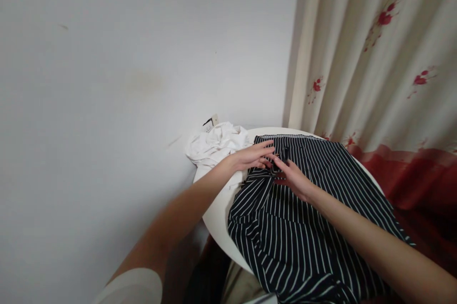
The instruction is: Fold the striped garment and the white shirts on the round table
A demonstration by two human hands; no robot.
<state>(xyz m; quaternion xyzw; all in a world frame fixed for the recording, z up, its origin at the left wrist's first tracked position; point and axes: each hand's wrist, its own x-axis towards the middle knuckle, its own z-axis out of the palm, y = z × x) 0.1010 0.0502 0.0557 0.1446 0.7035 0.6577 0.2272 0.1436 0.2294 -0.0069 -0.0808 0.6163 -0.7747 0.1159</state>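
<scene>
Two-handed work: left hand (250, 156) loosely extended, fingers unclenched; right hand (298, 182) curled beside small black object (284, 153), grip unclear. Black-and-white striped garment (303, 223) lies beneath, on round white table (219, 220), near crumpled white cloth (218, 142). Light fingertips limit creasing.

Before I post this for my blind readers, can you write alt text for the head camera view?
A left hand and a right hand meet at a small dark object over dark cloth with white stripes. The cloth lies on a white table beside crumpled white fabric, near a flowered curtain.
</scene>
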